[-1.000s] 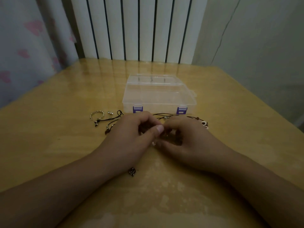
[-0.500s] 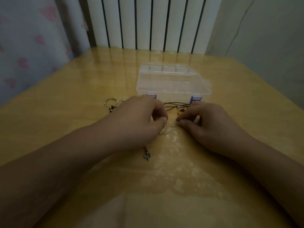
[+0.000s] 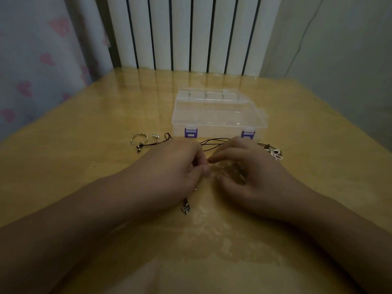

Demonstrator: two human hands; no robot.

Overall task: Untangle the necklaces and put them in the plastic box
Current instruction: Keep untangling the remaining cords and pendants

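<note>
Several necklaces (image 3: 214,143) lie tangled on the wooden desk (image 3: 84,166), just in front of the plastic box (image 3: 218,113). They are thin dark cords, strung out in a loose line from left to right, with small metal pieces on them: a silvery twisted ring (image 3: 139,138) and a little bead at the left end, a pale cluster of charms (image 3: 274,152) at the right end, and a small dark metal pendant (image 3: 186,207) lying nearer the person, below the left hand (image 3: 169,175). A fine pale chain seems to lie between the hands, but it is too blurred to make out.

The box is clear, flat and rectangular, with its lid down and two purple latches on the front edge. The cords run just beside that front edge.

Both hands rest on the desk over the middle of the tangle, fingertips nearly meeting. The left hand's grip is narrow, thumb and fingers pinched together on a strand. The right hand (image 3: 252,177) has its fingers curled inward over the tangle; whether its grip holds a strand I cannot tell.

A white ribbed radiator (image 3: 191,32) stands behind the desk.
</note>
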